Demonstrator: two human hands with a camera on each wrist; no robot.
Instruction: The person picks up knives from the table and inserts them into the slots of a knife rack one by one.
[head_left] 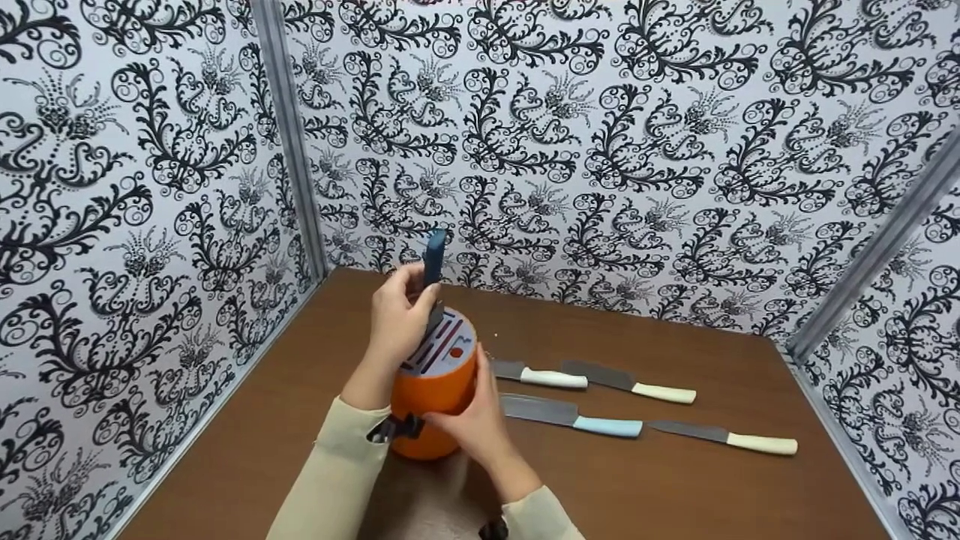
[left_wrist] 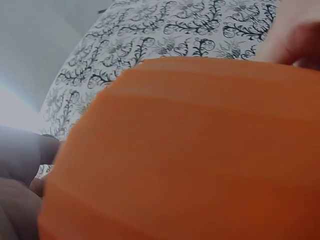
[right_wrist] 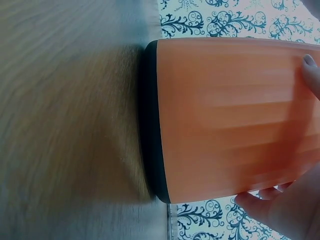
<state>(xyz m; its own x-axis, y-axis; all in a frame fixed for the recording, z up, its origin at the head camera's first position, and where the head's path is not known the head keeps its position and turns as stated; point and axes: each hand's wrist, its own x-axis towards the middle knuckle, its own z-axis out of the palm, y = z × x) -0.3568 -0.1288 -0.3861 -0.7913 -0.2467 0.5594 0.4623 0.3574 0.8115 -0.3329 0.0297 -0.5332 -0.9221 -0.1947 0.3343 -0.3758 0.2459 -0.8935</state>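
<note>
Left fingers (head_left: 428,299) pinching dark-blue-handled knife (head_left: 433,259), right fingers (head_left: 483,373) gripping orange block (head_left: 431,394), four knives (head_left: 607,427) on table (head_left: 675,491) at right

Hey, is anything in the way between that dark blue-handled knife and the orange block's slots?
Nothing visible. The left hand holds the knife, its blade at the slotted top of the orange block; the right hand grips the block's side.

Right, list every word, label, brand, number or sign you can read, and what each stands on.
None can be read.
Orange cylindrical knife block: small marks by the red circle on its grey slotted top, too small to read or confirm as lettering.
Four grey-bladed, pale-handled knives: no legible lettering.
</note>
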